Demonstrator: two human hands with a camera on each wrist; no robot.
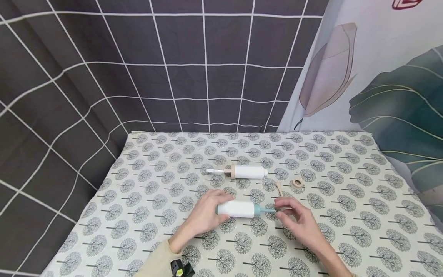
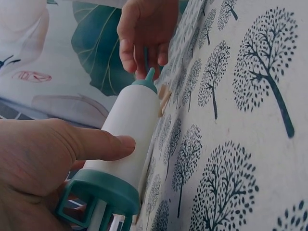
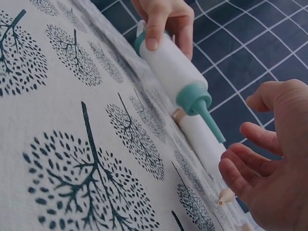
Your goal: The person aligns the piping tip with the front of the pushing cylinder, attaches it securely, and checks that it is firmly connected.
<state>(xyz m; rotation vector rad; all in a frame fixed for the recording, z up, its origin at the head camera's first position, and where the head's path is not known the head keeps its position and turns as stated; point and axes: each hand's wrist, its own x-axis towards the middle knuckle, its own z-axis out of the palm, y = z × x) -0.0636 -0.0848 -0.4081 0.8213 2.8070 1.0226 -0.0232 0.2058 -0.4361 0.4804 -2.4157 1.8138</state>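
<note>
My left hand [image 1: 207, 211] grips a white-barrelled icing syringe [image 1: 240, 209] by its rear half, thumb along the barrel. The syringe lies level, its teal nozzle [image 1: 267, 210] pointing right. In the left wrist view its teal rear collar [image 2: 108, 190] and plunger frame show below the thumb. My right hand [image 1: 299, 219] is just beyond the nozzle tip, its fingers loosely bent. The right wrist view shows those fingers spread apart with nothing between them and the nozzle tip close by. Part of the barrel is hidden under the left fingers.
A second white syringe [image 1: 248, 172] with a beige collar lies farther back, its plunger drawn out to the left. Beyond the right hand are a small beige nozzle [image 1: 278, 188] and a beige ring [image 1: 297, 183]. A tree-print cloth [image 1: 145, 215] covers the table; curtains hang behind.
</note>
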